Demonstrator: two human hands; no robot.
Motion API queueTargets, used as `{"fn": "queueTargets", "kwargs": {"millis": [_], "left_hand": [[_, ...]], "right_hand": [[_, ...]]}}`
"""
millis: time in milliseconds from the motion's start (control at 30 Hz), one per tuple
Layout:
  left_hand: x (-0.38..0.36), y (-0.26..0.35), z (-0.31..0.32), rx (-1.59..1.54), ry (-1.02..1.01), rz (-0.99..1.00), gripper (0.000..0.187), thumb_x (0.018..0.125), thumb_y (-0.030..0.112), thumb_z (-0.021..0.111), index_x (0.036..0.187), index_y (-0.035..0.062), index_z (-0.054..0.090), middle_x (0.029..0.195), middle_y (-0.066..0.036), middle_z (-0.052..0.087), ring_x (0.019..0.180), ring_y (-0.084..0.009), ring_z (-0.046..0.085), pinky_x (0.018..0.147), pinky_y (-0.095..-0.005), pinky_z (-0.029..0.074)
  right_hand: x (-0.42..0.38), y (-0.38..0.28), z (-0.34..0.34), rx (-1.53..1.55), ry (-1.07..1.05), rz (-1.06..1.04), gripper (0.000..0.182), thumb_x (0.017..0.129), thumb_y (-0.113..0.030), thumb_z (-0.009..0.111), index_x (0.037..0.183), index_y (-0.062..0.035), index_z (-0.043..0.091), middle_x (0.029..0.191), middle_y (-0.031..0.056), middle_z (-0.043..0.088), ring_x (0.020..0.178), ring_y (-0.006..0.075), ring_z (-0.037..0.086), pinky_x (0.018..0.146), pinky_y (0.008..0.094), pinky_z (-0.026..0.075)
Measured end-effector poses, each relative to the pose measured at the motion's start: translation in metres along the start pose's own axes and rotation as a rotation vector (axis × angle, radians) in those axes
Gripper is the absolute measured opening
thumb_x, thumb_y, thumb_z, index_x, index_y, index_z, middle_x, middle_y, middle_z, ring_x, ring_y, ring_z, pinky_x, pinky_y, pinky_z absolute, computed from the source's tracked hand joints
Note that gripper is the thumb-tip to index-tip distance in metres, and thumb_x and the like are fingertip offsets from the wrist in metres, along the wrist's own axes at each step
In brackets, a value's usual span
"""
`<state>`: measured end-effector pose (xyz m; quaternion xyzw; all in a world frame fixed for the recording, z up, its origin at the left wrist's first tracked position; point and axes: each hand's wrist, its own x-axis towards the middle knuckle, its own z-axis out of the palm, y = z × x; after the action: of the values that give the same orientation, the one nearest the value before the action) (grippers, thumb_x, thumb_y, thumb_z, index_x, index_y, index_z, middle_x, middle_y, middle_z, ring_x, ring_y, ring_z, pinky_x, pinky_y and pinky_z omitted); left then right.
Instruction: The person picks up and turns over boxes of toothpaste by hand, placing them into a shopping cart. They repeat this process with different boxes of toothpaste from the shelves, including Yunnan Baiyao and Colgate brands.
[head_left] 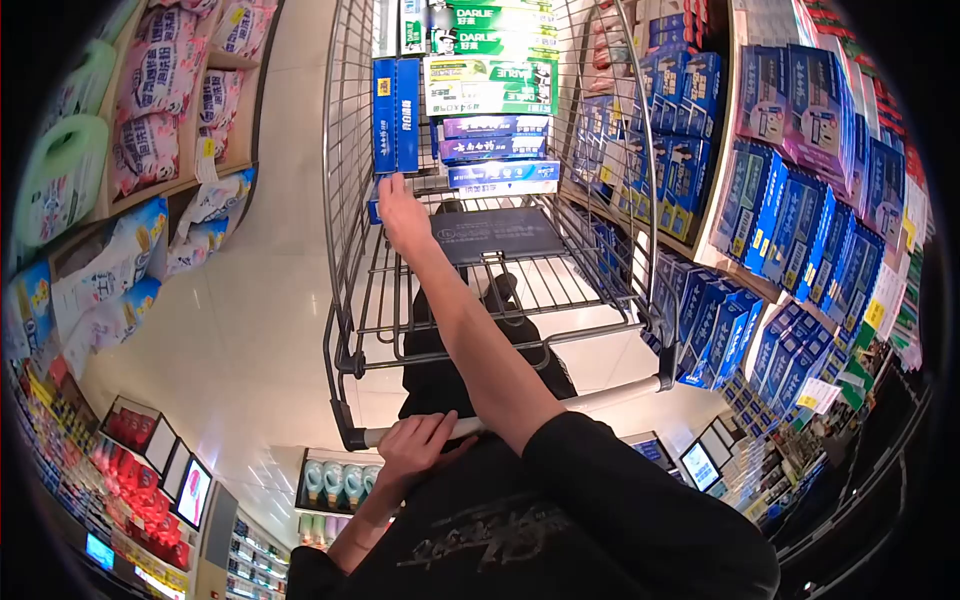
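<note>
My right hand (405, 220) reaches into the wire shopping cart (640, 315), its fingers together on a small blue box (376, 211) at the cart's left side. Just beyond the fingertips stand two long blue boxes (396, 115). To their right lie green and white toothpaste boxes (490, 86), purple boxes (492, 148) and a blue and white box (503, 176). A dark flat panel (500, 235) sits nearer to me. My left hand (415, 443) is wrapped round the cart handle (610, 396) at its left end.
Shelves with pink bags (160, 70), blue and white bags (115, 270) and a green bottle (65, 180) line the left. Blue toothpaste boxes (790, 225) fill the right shelves. Behind me are bottles (335, 482) and red packages (140, 485). Pale tiled floor (240, 350) shows beside the cart.
</note>
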<state>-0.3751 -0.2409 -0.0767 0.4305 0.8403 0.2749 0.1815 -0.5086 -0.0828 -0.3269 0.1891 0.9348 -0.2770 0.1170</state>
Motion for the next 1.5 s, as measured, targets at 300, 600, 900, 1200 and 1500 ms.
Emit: {"fn": "queueTargets", "kwargs": {"millis": [300, 600, 900, 1200, 1500], "left_hand": [[0.004, 0.001, 0.001, 0.041, -0.082, -0.026, 0.033, 0.071, 0.035, 0.078, 0.088, 0.0078, 0.069, 0.076, 0.001, 0.061, 0.065, -0.0126, 0.058, 0.054, -0.0236, 0.045], [0.021, 0.004, -0.001, 0.101, -0.036, 0.005, 0.037, 0.067, 0.038, 0.08, 0.087, 0.0093, 0.067, 0.069, 0.001, 0.055, 0.059, -0.0134, 0.054, 0.049, -0.0263, 0.04], [0.072, -0.016, -0.001, 0.189, 0.066, 0.261, 0.038, 0.066, 0.04, 0.081, 0.082, 0.0097, 0.065, 0.067, -0.003, 0.056, 0.057, -0.0211, 0.055, 0.049, -0.0329, 0.039], [0.164, -0.069, -0.039, 0.442, 0.16, 0.328, 0.032, 0.08, 0.038, 0.071, 0.084, 0.0079, 0.061, 0.065, -0.011, 0.057, 0.056, -0.0311, 0.056, 0.051, -0.0414, 0.041], [0.242, -0.108, -0.065, 0.546, 0.243, 0.25, 0.041, 0.088, 0.051, 0.055, 0.087, 0.0098, 0.057, 0.064, -0.015, 0.059, 0.058, -0.0368, 0.057, 0.053, -0.0479, 0.042]], "right_hand": [[0.003, 0.013, 0.036, 0.12, -0.141, 0.073, 0.054, 0.065, 0.01, 0.066, 0.11, -0.0003, 0.038, 0.111, 0.0224, 0.044, 0.098, 0.0349, 0.061, 0.078, 0.038, 0.054], [0.022, 0.059, -0.063, 0.326, -0.302, 0.147, 0.058, 0.08, -0.023, 0.064, 0.127, 0.0011, 0.04, 0.115, 0.0288, 0.055, 0.111, 0.0412, 0.054, 0.092, 0.0455, 0.046], [-0.102, 0.091, -0.332, 0.14, 0.198, 0.041, 0.035, 0.085, -0.023, 0.055, 0.11, 0.0013, 0.053, 0.101, 0.021, 0.061, 0.095, 0.0369, 0.06, 0.079, 0.0443, 0.051], [-0.303, 0.075, -0.252, 0.389, 1.135, 0.228, 0.02, 0.079, 0.003, 0.056, 0.097, -0.0026, 0.063, 0.097, 0.0106, 0.062, 0.089, 0.0261, 0.062, 0.076, 0.0357, 0.051], [-0.463, 0.168, 0.05, 0.66, 0.96, 1.241, 0.02, 0.081, -0.014, 0.058, 0.095, -0.0031, 0.066, 0.078, 0.0125, 0.069, 0.073, 0.0216, 0.067, 0.07, 0.0325, 0.053]]}}
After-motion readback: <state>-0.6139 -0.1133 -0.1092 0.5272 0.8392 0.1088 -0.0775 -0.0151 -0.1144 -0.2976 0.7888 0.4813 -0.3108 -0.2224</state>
